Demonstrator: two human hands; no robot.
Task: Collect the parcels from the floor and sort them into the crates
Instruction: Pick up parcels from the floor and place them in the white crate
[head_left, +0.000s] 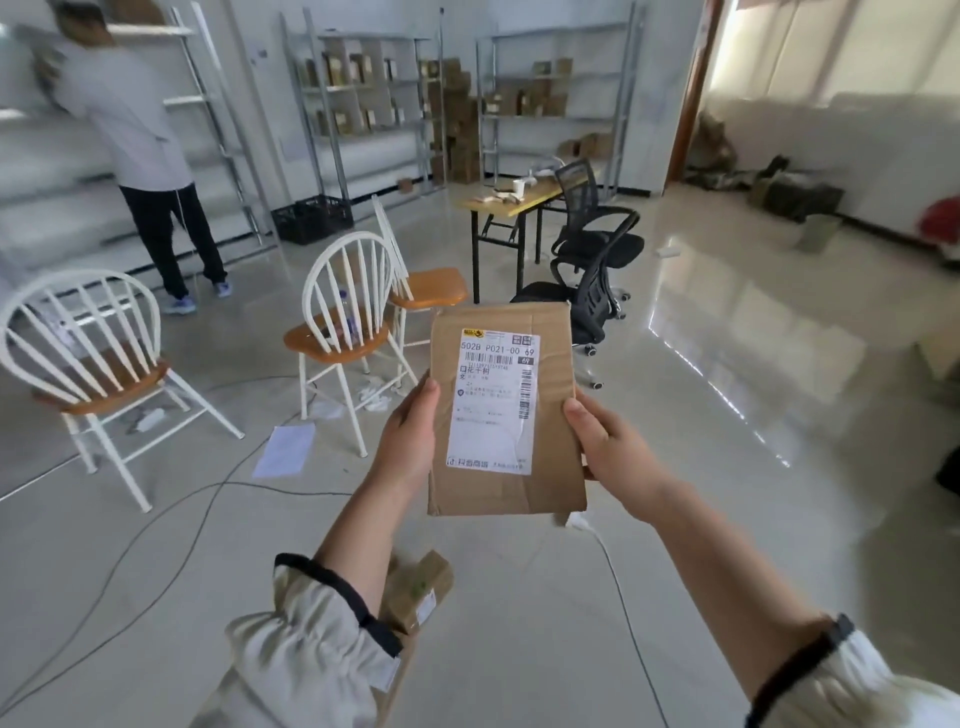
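Matt brown cardboard parcel (506, 410) with creased surface and smooth white paper label (493, 402); glossy, reflective tiled floor (727, 415); white-painted spindle chairs (343, 312) with smooth orange seats.

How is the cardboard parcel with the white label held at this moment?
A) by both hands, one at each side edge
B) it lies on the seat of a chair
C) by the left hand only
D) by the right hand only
A: the left hand grips the left edge of the parcel and the right hand grips its right edge, above the floor.
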